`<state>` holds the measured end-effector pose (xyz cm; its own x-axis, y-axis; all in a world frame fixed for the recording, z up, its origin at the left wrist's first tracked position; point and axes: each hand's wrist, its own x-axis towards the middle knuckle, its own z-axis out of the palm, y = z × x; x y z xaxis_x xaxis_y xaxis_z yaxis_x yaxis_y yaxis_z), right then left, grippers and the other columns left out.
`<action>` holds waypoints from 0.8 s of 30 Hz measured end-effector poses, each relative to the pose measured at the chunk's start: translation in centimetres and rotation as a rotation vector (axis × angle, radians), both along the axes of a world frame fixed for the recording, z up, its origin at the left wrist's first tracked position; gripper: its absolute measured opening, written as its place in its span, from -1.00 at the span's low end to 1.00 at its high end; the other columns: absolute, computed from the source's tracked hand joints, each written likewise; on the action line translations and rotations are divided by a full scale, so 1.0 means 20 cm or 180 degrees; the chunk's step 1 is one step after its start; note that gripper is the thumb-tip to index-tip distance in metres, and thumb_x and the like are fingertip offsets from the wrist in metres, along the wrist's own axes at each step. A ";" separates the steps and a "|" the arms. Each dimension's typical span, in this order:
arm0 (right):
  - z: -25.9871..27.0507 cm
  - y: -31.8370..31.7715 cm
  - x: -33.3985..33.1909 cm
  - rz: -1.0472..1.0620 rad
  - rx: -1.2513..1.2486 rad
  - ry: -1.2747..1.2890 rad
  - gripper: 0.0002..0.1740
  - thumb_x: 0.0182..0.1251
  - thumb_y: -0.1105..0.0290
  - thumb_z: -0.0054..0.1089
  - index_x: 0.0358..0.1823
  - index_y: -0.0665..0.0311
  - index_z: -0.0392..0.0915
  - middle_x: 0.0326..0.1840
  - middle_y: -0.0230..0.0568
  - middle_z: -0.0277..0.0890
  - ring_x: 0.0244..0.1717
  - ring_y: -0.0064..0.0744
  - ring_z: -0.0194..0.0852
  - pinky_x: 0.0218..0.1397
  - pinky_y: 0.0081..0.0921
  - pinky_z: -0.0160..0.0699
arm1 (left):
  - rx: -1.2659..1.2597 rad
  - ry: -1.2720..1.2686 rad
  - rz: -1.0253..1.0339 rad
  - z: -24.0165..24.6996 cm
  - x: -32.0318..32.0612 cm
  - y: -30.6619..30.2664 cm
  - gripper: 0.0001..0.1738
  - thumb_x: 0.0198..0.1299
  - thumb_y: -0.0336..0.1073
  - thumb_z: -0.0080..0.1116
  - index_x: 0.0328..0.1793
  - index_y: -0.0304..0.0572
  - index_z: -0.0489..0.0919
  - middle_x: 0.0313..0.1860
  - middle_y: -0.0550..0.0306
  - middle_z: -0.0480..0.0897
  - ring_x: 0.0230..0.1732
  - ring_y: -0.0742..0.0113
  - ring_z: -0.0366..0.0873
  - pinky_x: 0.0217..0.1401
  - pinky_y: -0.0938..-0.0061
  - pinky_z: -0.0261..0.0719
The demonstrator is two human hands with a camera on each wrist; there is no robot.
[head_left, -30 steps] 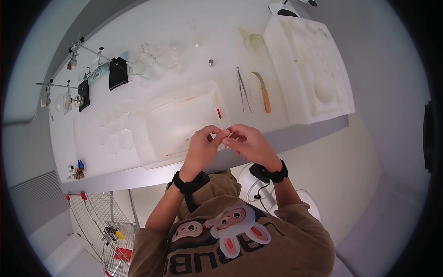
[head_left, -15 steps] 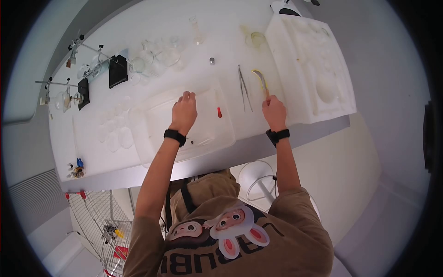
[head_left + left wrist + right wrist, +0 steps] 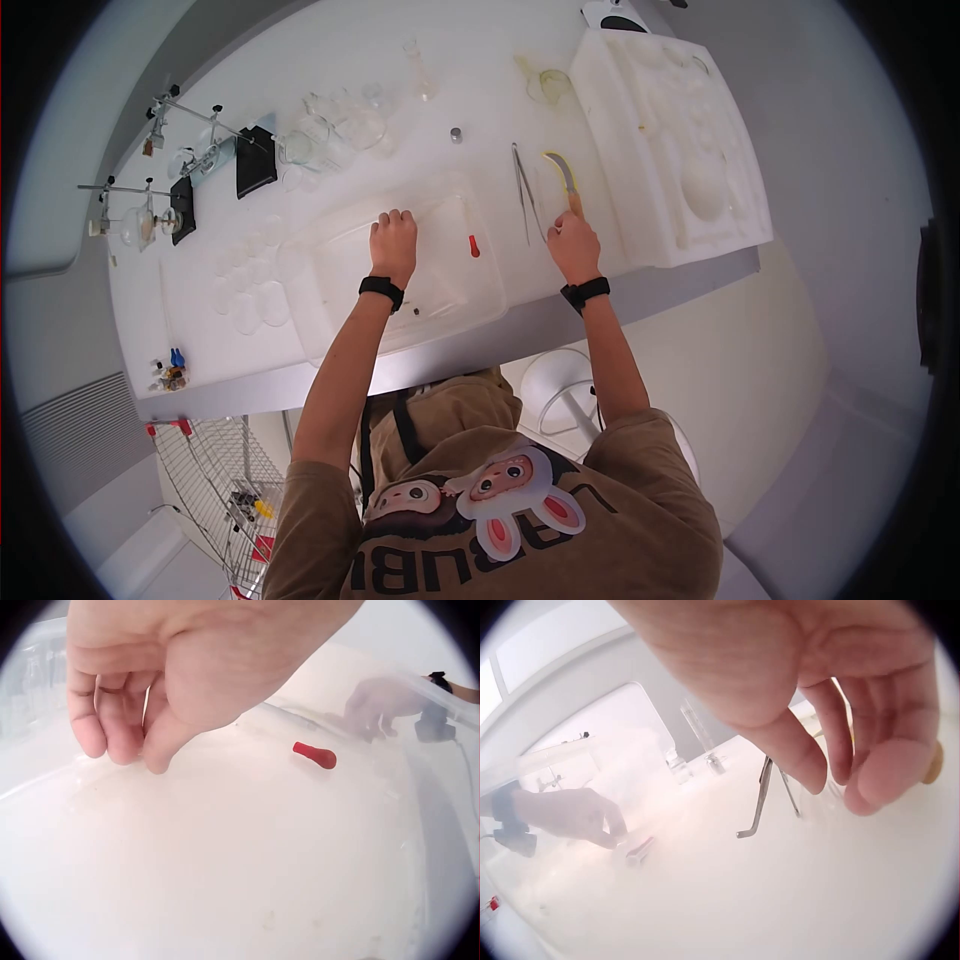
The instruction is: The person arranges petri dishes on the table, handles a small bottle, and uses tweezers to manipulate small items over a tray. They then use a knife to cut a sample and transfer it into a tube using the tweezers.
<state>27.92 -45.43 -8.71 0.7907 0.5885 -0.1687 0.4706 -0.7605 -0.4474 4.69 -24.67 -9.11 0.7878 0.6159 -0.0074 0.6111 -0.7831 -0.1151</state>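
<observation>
My left hand (image 3: 394, 247) is over the clear plastic tub (image 3: 440, 270), thumb and fingers drawn together and pointing down. In the left wrist view, faint clear edges show by its fingertips (image 3: 124, 754); I cannot tell whether it pinches anything. A red rubber bulb (image 3: 315, 755) lies in the tub to its right. My right hand (image 3: 574, 248) hangs just right of the tub, fingers loosely bent, between the metal tweezers (image 3: 757, 802) and the wooden handle (image 3: 575, 203) of a curved knife (image 3: 565, 172). Part of that handle is hidden behind the hand.
A large white foam block (image 3: 660, 150) stands at the right. Farther back are a small metal cylinder (image 3: 456, 135), a glass flask (image 3: 425, 85) and more glassware (image 3: 330, 130). Clamp stands (image 3: 256, 160) and round clear dishes (image 3: 270, 302) are at the left.
My hands were together over the tub's near right corner and have parted. The left went left and away from me into the tub, the right toward the knife, then slightly back left.
</observation>
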 end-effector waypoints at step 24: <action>0.74 0.06 -0.58 0.0509 0.1415 0.3410 -0.65 0.39 0.21 0.27 -0.10 0.41 0.62 -0.34 -0.17 0.68 -0.46 -0.40 0.62 -0.33 -0.42 0.57 | -0.5236 -0.2716 0.1361 0.82 -0.03 -0.25 -0.72 0.33 -0.39 0.29 0.10 -0.40 0.64 -0.16 0.05 0.75 -0.17 0.38 0.70 0.00 0.51 0.66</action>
<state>16.41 -44.31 6.18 0.2809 0.8433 -0.4581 -0.2321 -0.4035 -0.8851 4.15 -29.66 7.26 0.7156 0.5318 -0.4529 0.2495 0.4110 0.8768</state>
